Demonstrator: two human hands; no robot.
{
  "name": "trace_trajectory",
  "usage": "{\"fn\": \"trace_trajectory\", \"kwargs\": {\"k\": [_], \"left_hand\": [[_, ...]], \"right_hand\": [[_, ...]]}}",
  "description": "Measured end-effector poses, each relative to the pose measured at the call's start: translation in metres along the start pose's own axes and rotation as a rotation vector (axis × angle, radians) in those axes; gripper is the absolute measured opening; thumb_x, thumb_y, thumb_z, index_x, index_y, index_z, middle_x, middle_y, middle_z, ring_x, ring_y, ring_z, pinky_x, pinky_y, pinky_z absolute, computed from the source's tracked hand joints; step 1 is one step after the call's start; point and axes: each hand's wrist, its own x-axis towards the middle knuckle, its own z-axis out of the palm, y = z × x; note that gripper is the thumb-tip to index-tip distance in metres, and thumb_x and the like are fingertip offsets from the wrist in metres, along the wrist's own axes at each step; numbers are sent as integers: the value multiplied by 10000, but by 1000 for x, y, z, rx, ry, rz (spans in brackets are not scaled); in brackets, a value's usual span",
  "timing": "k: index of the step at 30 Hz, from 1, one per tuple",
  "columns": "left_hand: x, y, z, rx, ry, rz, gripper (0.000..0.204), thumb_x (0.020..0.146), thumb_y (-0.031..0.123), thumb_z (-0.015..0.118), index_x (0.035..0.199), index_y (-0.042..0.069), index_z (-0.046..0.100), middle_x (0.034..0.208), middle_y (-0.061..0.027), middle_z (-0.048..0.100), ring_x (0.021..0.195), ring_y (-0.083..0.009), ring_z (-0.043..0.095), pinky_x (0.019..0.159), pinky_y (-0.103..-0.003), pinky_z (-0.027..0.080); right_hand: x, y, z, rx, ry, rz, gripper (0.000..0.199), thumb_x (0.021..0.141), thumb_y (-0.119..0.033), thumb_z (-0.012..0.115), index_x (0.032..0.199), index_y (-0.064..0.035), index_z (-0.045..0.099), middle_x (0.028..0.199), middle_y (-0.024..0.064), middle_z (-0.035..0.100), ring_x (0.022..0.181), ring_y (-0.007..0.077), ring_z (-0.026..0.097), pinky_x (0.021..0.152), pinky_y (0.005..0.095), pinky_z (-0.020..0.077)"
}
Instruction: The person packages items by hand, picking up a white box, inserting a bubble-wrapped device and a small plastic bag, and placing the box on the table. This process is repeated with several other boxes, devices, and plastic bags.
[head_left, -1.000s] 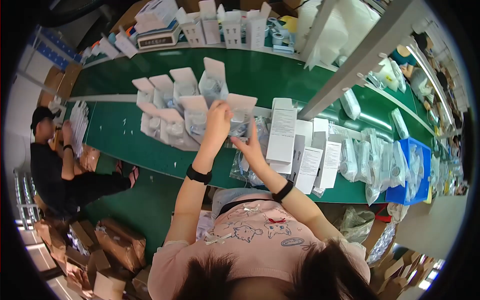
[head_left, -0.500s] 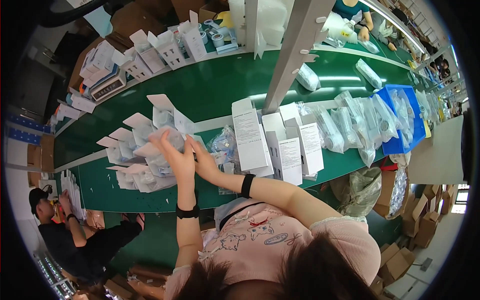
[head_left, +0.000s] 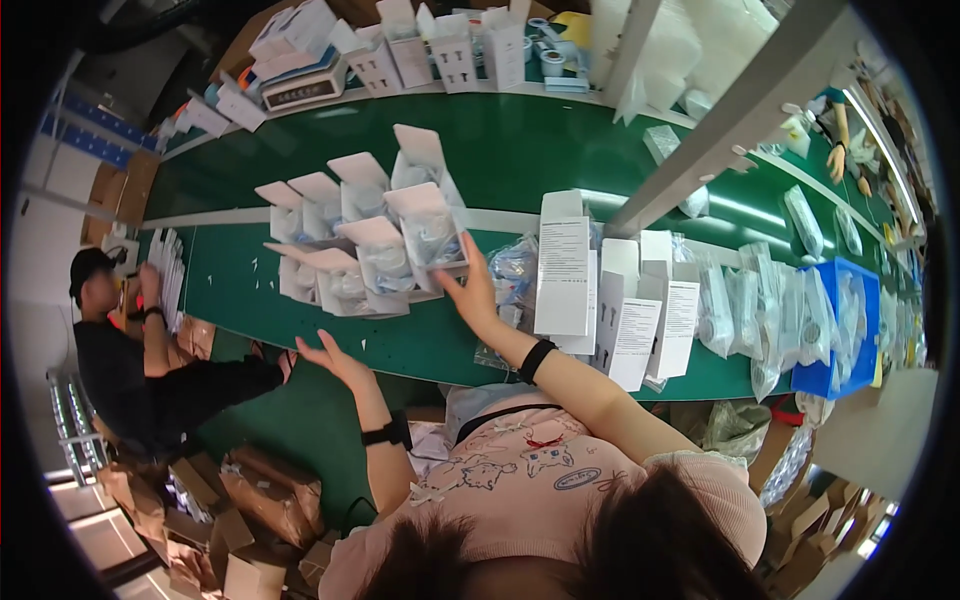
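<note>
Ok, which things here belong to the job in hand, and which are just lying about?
Apparently in the job:
- open white boxes, one at the right hand
- clear-wrapped items inside them

Apparently just lying about:
- white scraps on the table's left
- brown parcel on the floor

Far to the left of the slanted grey post (head_left: pixel 725 125), a co-worker (head_left: pixel 118 350) in dark clothes is seen seated — and lower down on that side, brown cartons (head_left: pixel 240 578) are heaped on the floor (head_left: pixel 250 420). Just left of the post, translucent packing sheeting (head_left: pixel 668 55) is bunched; farther left, pale rolls (head_left: pixel 552 64) are gathered.
</note>
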Motion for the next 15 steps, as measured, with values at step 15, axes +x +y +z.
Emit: {"fn": "trace_trajectory", "kwargs": {"k": [15], "left_hand": [[74,-62,29,-587,-65,-227,520,856,431,289,1244,93,359,1275,-96,361,1151,-284,372,957,-417,309]], "right_hand": [[-26,-10,31,-80,-179,26,626,691,-137,654,1248,-114,371,1056,166,506,860,322,535,727,359,438]]}}
